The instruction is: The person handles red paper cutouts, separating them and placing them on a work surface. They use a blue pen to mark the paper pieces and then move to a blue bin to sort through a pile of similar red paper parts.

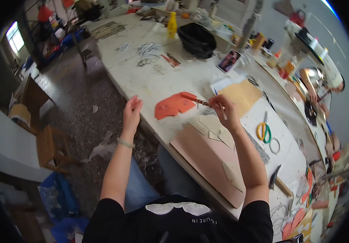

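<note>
My left hand [132, 112] is raised off the table's near left edge. Its fingers and thumb are pressed together, and what they may pinch is too small to make out. Over the table, my right hand [226, 109] is closed around a thin white stick [224, 114] that pokes out between the fingers. Just left of its fingertips is an orange-handled tool [190, 96] with a metallic end; whether the hand touches it is unclear. Beneath that tool lies a flat orange cut piece [173, 107] with round marks. Nearer me, pale cut pieces [210, 128] rest on a pinkish board [201, 150].
Scissors [264, 131], a ring [274, 146] and a hammer [282, 184] lie to the right. Brown paper [241, 95], a phone [229, 60], a black bag [196, 39] and a yellow bottle [172, 25] are farther off. Another person [318, 83] works at far right. A wooden stool [53, 146] stands left.
</note>
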The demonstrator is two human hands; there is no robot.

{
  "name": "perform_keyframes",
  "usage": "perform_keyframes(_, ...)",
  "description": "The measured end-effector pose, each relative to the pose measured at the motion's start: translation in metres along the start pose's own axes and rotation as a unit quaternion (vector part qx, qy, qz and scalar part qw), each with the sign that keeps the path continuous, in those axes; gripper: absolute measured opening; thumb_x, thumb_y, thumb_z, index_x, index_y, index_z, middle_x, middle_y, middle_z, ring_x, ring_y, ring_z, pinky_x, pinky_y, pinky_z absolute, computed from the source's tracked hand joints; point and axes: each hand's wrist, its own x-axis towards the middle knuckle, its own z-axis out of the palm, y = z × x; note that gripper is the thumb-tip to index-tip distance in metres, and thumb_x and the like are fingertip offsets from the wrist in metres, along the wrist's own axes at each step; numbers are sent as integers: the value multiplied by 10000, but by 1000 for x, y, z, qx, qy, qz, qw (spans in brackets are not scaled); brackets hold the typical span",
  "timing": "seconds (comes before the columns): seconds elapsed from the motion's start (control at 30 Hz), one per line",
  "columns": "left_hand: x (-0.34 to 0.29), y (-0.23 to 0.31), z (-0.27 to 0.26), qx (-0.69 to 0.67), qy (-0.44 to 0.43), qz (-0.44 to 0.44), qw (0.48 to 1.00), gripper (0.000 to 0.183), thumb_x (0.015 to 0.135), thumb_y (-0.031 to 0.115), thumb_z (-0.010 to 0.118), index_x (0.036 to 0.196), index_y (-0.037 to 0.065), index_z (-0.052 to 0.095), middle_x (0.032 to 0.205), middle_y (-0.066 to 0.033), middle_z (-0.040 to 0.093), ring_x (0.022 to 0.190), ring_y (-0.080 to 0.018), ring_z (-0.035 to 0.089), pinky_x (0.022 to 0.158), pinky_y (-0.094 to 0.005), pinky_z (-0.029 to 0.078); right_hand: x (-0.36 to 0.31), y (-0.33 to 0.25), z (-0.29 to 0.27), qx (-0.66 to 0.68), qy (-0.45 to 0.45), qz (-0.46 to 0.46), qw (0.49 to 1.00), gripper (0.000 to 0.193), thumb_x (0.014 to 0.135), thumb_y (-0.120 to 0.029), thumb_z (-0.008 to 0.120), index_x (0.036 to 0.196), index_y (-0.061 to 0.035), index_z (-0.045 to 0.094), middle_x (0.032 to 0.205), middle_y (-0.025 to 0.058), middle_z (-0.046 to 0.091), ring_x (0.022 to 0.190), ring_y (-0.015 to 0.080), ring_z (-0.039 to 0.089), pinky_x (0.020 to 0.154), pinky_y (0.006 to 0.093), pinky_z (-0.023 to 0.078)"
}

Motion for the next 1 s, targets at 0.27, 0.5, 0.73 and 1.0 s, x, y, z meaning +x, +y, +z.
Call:
perform_keyframes(0.27, -185, -114, -202, 495, -61, -83, 863, 439, 897, 315, 608, 1256, 69, 552, 1238, -184, 552, 1211, -370, 462, 968, -494, 392, 26, -31, 129, -82, -122, -105, 984, 239, 777, 3, 687, 1002, -42, 620, 938, 136, 664, 900, 318, 640, 782, 391, 504)
perform_keyframes(0.5, -222, -110, -248, 413, -147, -348, 829, 598, 933, 552, 429, 1460, 279, 353, 1574, -111, 164, 1454, -379, 37, 1078, -670, 144, 77, -187, 294, 130, -352, -190, 907, 226, 757, 13, 725, 959, -30, 633, 968, 155, 666, 893, 313, 643, 774, 383, 524)
perform_keyframes(0.73, -318, -2, -252, 58, 68, -459, 884, 744, 937, 619, 376, 1508, 160, 245, 1585, -105, 130, 1464, -323, 21, 1154, -515, 64, 53, -327, 445, 72, -657, -247, 709, 283, 926, -305, 573, 989, -36, 632, 970, 205, 661, 911, 374, 635, 768, 409, 502)
perform_keyframes(1.0, -416, 84, -107, -592, 529, -345, 500, 586, 935, 540, 510, 1250, 53, 591, 1162, -91, 649, 998, -186, 620, 902, -360, 478, 32, -354, 574, -26, -777, -210, 593, 396, 969, -446, 473, 976, -83, 631, 812, 140, 668, 752, 373, 653, 668, 448, 499)
